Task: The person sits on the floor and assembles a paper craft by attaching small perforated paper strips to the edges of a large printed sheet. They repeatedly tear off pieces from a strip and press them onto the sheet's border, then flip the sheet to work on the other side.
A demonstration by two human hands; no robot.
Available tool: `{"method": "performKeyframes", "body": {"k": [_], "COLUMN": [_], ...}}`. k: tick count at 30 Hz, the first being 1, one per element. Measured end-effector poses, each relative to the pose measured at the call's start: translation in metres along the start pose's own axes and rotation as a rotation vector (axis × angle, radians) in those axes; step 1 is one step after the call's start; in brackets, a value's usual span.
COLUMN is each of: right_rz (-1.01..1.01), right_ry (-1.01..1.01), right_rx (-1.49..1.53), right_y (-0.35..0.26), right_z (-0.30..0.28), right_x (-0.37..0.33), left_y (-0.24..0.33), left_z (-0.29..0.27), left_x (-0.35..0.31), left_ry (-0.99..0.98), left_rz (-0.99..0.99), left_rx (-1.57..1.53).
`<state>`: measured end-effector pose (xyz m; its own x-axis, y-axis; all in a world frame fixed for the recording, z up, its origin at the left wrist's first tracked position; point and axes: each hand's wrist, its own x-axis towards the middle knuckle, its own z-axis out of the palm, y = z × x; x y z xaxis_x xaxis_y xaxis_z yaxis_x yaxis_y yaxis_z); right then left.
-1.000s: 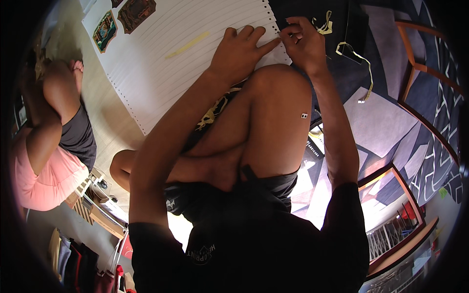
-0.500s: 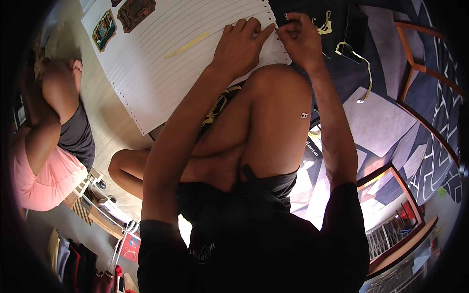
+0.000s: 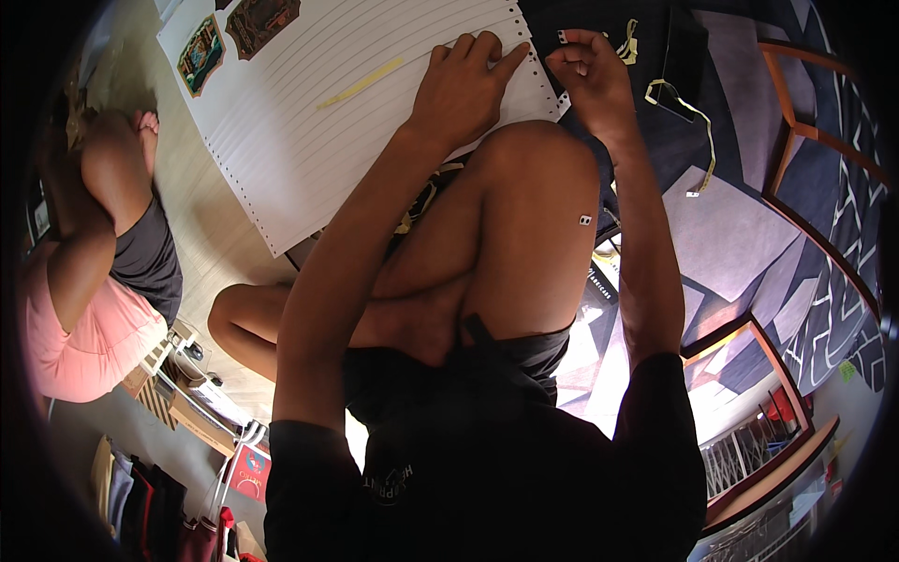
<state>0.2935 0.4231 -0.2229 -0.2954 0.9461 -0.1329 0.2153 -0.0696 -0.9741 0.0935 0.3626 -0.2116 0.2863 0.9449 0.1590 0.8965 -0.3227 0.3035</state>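
Note:
A large sheet of lined white paper (image 3: 309, 159), with punched holes along its edges, lies ahead of me. My left hand (image 3: 461, 89) rests on its right part with fingers spread, the index finger reaching toward the holed edge. Just beyond that edge, apart from the paper, is my right hand (image 3: 599, 82). Its fingers are curled and drawn together at the tips; whatever they may hold is too small to tell. One fingertip carries a small white sticker (image 3: 563, 36). A narrow yellow strip (image 3: 361, 82) lies on the paper, left of my left hand.
Two ornate dark labels (image 3: 199, 58) lie at the paper's upper left. On the patterned cloth to the right are a black flat object (image 3: 682, 61), a thin yellow band (image 3: 709, 140) and a wooden frame (image 3: 782, 122). Another person's bent leg (image 3: 117, 178) is at far left.
My right hand has moved a little to the right, away from the paper's holed edge. My left hand has stayed nearly where it was.

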Motion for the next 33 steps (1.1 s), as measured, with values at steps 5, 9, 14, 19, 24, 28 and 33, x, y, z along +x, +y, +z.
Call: {"method": "performKeyframes", "body": {"k": [5, 9, 14, 19, 24, 28, 33], "right_rz": [0.037, -0.019, -0.065, -0.076, -0.099, -0.012, -0.036], "right_ry": [-0.021, 0.009, 0.029, 0.035, 0.055, -0.015, 0.016], "right_rx": [0.028, -0.209, -0.347, -0.339, -0.306, -0.299, -0.157], "right_y": [-0.005, -0.009, -0.013, -0.016, -0.012, -0.017, -0.005], "right_z": [-0.003, 0.008, 0.012, 0.013, 0.012, 0.014, 0.008], "right_x": [-0.003, -0.003, 0.000, 0.001, 0.003, 0.001, -0.003], "left_y": [-0.003, -0.002, 0.000, 0.002, 0.002, 0.002, 0.001], "left_z": [0.002, 0.002, 0.003, 0.003, 0.002, 0.003, 0.002], "left_x": [-0.004, -0.006, -0.003, -0.004, -0.002, -0.002, -0.002], "left_ry": [0.016, 0.036, 0.050, 0.066, 0.011, 0.008, -0.010], "left_rz": [0.005, 0.007, -0.015, -0.018, -0.016, -0.024, -0.041], "left_rx": [-0.028, -0.033, -0.023, -0.015, 0.012, 0.020, -0.002]}}
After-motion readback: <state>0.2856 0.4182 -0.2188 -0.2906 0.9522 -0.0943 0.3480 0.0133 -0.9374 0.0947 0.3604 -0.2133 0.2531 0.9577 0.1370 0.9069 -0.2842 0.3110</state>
